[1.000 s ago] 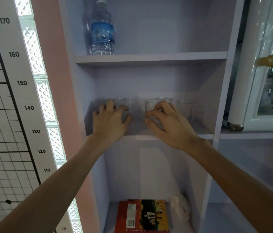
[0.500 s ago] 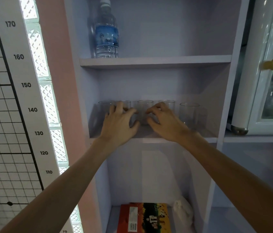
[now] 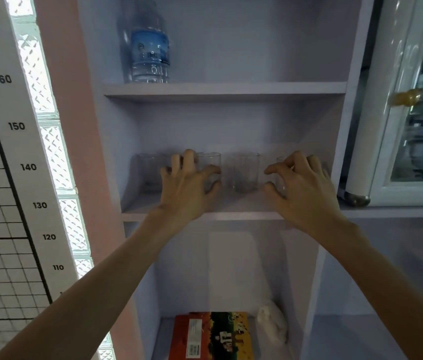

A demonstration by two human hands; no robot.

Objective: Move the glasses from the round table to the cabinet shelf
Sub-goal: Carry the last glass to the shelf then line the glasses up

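Clear glasses [image 3: 244, 172] stand in a row on the middle cabinet shelf [image 3: 231, 211]. The left hand [image 3: 187, 188] curls around one glass [image 3: 209, 167], thumb and fingers touching it; the right hand [image 3: 301, 185] hangs with fingers spread loosely, another glass mostly hidden behind it

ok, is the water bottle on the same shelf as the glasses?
No, the water bottle stands on the shelf above the glasses.

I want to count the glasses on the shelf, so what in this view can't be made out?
- Head view: right hand covers the rightmost glass; any others behind it are hidden.
- Left hand overlaps the second glass; grip unclear.
- Leftmost glass is blurred.
- Book is cut off by the bottom edge.
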